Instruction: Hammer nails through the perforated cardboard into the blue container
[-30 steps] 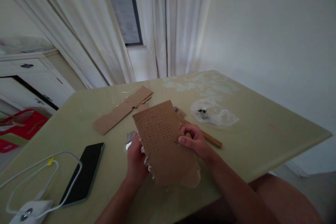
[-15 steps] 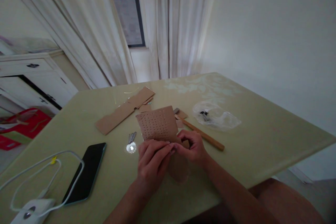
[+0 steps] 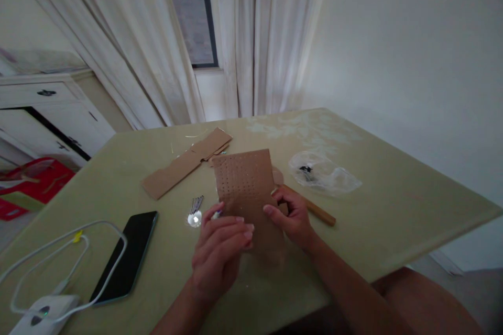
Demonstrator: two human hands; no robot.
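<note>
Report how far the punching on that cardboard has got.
Done: rows of holes cover the upper part of the cardboard. In hand: right hand grips its edge, left hand lies over its lower left. Left: the lower part shows no holes; nails lie unused on the table.

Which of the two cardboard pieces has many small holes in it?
The cardboard piece held up between the left hand and right hand shows rows of small holes. The long cardboard strip, lying flat on the table, shows none.
</note>
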